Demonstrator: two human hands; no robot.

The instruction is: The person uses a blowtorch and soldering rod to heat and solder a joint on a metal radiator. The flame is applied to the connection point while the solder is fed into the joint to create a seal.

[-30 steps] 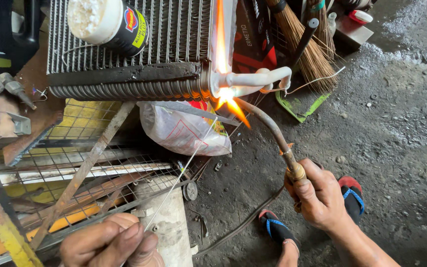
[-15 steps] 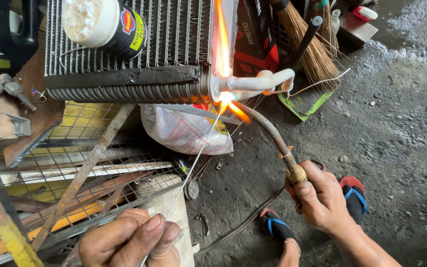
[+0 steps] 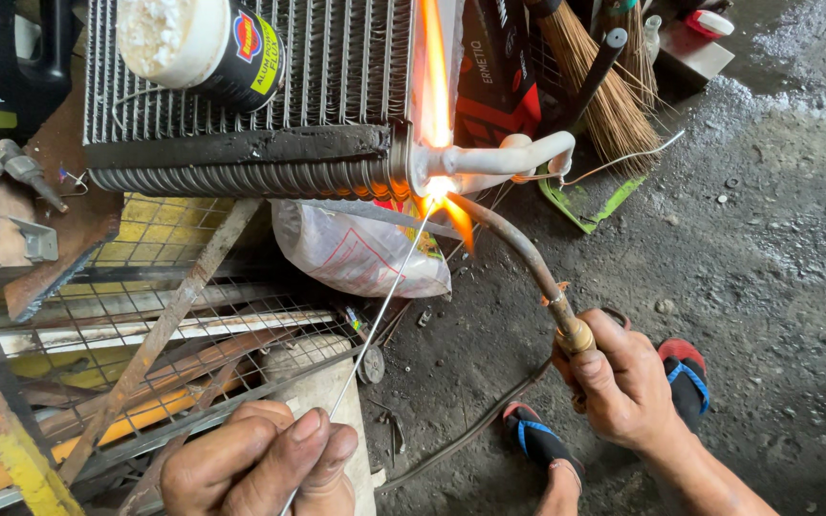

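**Torch flame and filler rod meet at a coil's pipe joint**

A person's right hand [image 3: 623, 382] grips a curved brass torch [image 3: 528, 263], fingers wrapped around its handle. Its orange flame [image 3: 435, 124] licks the white pipe [image 3: 504, 158] at the corner of a finned metal coil [image 3: 250, 105]. The left hand [image 3: 260, 463] pinches a thin filler rod [image 3: 384, 306], whose tip touches the heated joint.

A broom [image 3: 623, 105], a plastic bag [image 3: 356, 253] and a white tub [image 3: 198, 43] lie around.
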